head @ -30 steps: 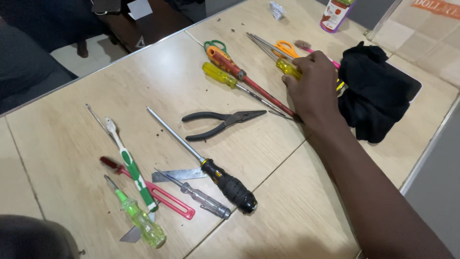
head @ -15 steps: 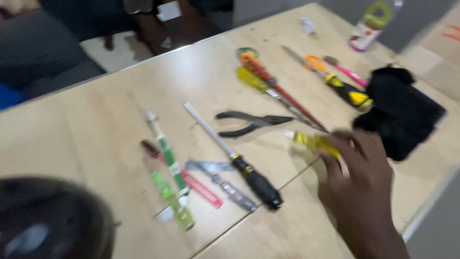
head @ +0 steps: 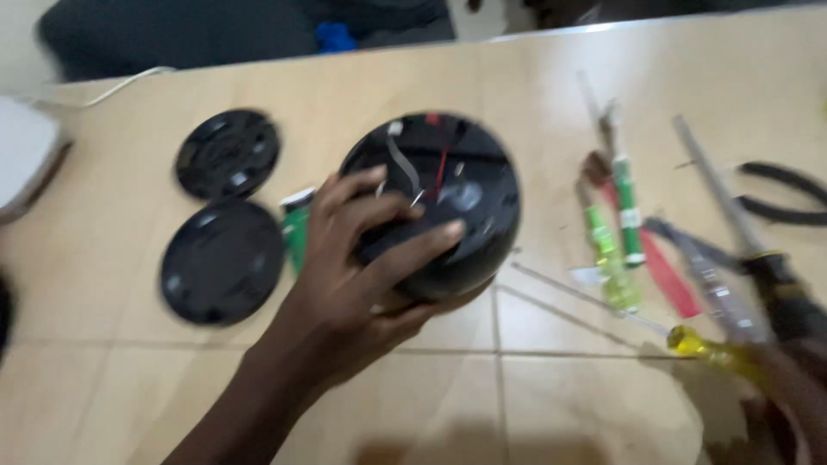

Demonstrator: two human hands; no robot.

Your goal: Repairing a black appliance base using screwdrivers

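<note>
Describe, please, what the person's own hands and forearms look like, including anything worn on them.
Both are bare. The left hand and its forearm show no sleeve, glove, ring or watch. The right hand is blurred at the frame corner; nothing worn is visible there either.

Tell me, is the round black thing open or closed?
Open. The round black shell in the left hand shows wires inside, and two black discs lie apart.

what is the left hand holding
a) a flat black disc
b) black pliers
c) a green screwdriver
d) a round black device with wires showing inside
d: the left hand wraps around the round black device, with red and white wires visible in its open top; the two flat discs lie untouched on the table beside it.
</note>
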